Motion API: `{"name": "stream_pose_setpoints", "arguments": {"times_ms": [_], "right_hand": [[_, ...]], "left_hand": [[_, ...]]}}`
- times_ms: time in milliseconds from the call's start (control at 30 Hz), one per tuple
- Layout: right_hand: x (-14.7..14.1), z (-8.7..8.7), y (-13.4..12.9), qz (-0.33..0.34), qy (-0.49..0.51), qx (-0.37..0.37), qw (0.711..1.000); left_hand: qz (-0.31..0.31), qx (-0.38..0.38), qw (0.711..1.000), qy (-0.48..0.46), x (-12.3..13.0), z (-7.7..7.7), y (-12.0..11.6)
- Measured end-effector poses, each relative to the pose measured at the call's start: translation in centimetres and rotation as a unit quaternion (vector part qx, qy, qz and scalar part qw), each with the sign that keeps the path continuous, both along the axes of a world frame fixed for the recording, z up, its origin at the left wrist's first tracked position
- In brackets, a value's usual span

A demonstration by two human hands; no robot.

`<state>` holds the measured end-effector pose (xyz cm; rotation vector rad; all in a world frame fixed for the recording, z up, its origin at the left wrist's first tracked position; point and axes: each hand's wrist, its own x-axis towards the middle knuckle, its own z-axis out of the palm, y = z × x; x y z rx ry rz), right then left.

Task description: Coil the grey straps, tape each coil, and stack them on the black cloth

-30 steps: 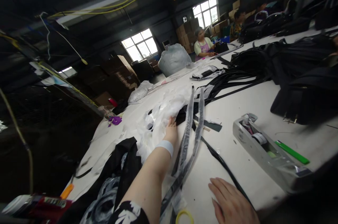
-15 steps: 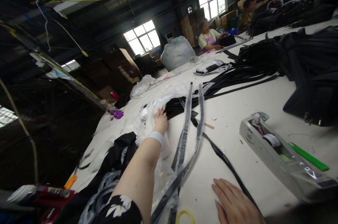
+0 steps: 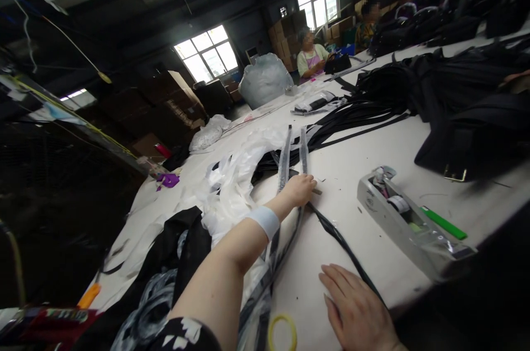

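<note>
Two bare hands are working over a pale table (image 3: 397, 174), and the frame's bottom edge is cutting off a yellow ring (image 3: 271, 334) and the right wrist. The right hand (image 3: 358, 307) is resting palm down beside the ring, its fingers lying close together and its thumb standing slightly apart. Two long, flat, dark strips (image 3: 284, 166) in shiny, crinkled clear plastic are running away from the wearer, their long axes leaning slightly right and their far ends pointing across the table; their near ends are getting lost in a tangle at the bottom edge. The left hand (image 3: 301, 190) is reaching over these strips, its fingers curling downward; its palm is hiding the contact, so whether it is gripping cannot be told. Sheer, rumpled white film (image 3: 236, 177) is bunching left of the strips, while a grey, boxy tape dispenser (image 3: 397, 224) is standing to the right, near a flat green bar (image 3: 444, 222). Beyond, narrow black straps (image 3: 372, 100) are fanning out, and a person (image 3: 311, 58) is sitting near a window (image 3: 318, 2).
</note>
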<state>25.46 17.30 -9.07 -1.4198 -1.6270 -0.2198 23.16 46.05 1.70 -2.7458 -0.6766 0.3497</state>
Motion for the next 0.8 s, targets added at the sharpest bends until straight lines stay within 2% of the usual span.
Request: {"name": "stream_pose_setpoints", "arguments": {"times_ms": [167, 500, 667, 800], "right_hand": [[0.3, 0.2, 0.0, -0.004, -0.014, 0.011, 1.000], [0.3, -0.1, 0.3, -0.004, -0.006, 0.017, 1.000], [0.5, 0.3, 0.2, -0.008, -0.016, 0.018, 1.000], [0.6, 0.3, 0.3, -0.009, -0.026, 0.032, 0.999]], "left_hand": [[0.003, -0.015, 0.998, 0.061, 1.9, -1.0, 1.2], [0.044, -0.032, 0.998, 0.035, 5.5, -2.6, 2.0], [0.089, -0.070, 0.993, 0.029, 6.0, -2.5, 3.2], [0.147, -0.061, 0.987, -0.012, 6.1, -2.6, 4.1]]}}
